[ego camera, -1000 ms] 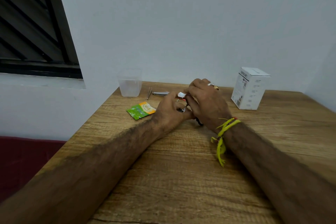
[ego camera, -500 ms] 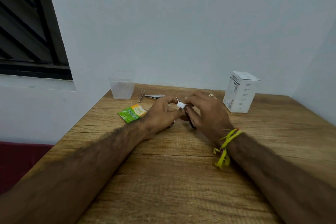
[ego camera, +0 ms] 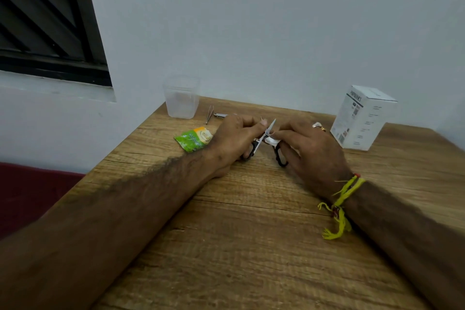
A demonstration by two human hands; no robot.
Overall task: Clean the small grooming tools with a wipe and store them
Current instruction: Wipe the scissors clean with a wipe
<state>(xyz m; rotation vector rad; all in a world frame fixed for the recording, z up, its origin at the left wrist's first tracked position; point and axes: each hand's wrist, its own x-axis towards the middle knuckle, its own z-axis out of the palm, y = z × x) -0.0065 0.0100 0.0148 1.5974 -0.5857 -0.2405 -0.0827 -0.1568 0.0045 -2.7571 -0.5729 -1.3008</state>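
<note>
My wooden table (ego camera: 251,246) carries 1 clear plastic cup (ego camera: 181,100) at its far left corner, tweezers (ego camera: 209,114) and a metal clipper (ego camera: 220,115) just beside it, 1 green sachet (ego camera: 193,139) nearer me, and 1 white box (ego camera: 362,118) far right.

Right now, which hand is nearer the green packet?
Left. The left hand sits just right of the packet, nearly touching it; the right hand is farther right, beyond the scissors.

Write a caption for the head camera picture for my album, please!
Two hands wipe small scissors with a white wipe at a wooden table.
</note>
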